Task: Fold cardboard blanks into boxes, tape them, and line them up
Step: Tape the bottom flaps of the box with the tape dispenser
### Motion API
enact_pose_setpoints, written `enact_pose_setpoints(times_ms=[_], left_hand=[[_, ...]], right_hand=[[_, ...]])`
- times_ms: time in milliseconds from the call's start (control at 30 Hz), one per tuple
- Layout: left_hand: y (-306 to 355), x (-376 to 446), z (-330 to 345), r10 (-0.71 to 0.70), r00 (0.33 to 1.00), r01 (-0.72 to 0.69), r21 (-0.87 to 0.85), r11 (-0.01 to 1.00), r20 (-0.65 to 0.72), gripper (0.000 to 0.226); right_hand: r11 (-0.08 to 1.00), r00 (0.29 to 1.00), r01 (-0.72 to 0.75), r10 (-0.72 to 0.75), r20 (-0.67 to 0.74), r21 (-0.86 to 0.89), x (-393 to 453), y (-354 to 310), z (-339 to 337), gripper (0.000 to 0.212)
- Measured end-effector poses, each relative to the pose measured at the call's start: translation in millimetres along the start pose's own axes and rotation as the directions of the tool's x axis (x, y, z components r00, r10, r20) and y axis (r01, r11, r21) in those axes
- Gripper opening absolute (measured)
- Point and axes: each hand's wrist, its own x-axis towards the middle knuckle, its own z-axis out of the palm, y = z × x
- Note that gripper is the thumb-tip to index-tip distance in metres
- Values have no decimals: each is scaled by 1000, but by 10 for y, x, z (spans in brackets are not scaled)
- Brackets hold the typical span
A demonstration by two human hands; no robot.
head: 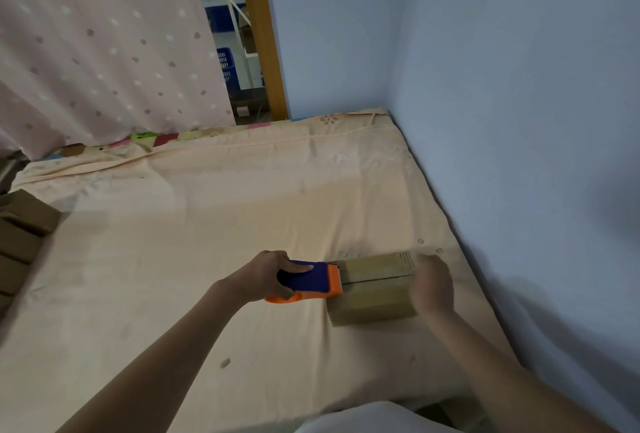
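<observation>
— Nearest the lens, what shows?
— White cloth (374, 418) at the bottom edge, then two bare forearms reaching up the frame over a bed (214, 224) with a peach sheet.
— And the left hand?
— Left hand (273, 275) grips a tape dispenser (311, 282), blue body with orange trim; its thumb lies along the blue top and its fingers curl under the near side. The orange end touches the left edge of a cardboard box (372, 289), just at the seam between the top flaps.
— Where is that box?
— Right of centre, lower half, resting on the sheet near the blue wall (519, 121).
— The right hand?
— Right hand (433, 285) is against the box's right end, blurred; whether its fingers clasp the box or merely press it, I cannot tell.
— Anything else?
— More cardboard boxes (20, 228) at the left edge, in shadow. A spotted pink curtain (104, 44) hangs upper left beside a wooden door frame (259, 34).
</observation>
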Motion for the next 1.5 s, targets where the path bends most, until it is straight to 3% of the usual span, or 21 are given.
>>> enact_pose_setpoints(times_ms=[67, 167, 233, 400, 533, 767, 1133, 1500], left_hand=[[13, -7, 0, 1, 1000, -1, 0, 1000, -6, 63], [53, -13, 14, 2, 1000, -2, 20, 1000, -3, 63], [68, -9, 6, 4, 1000, -4, 37, 999, 5, 63], [85, -1, -47, 18, 1000, -18, 50, 999, 17, 63], [71, -19, -39, 34, 999, -34, 50, 998, 5, 61], [-2, -14, -26, 50, 999, -50, 42, 998, 7, 61], [-88, -63, -3, 81, 997, -80, -49, 996, 8, 63], [-135, -136, -22, 102, 994, -100, -76, 992, 23, 64]], right_hand=[[975, 974, 222, -221, 52, -23, -148, -206, 83, 42], [889, 838, 458, -436, 329, 11, -318, -412, 298, 62], [846, 766, 532, -462, 447, -39, -369, -434, 415, 76], [800, 738, 580, -435, 516, -154, -302, -396, 377, 105], [749, 676, 645, -463, 574, -156, -176, -459, 387, 136], [693, 676, 697, -552, 488, -181, -170, -395, 561, 125], [692, 698, 699, -605, 383, -181, -166, -265, 572, 114], [664, 685, 718, -620, 383, -209, -165, -232, 609, 111]])
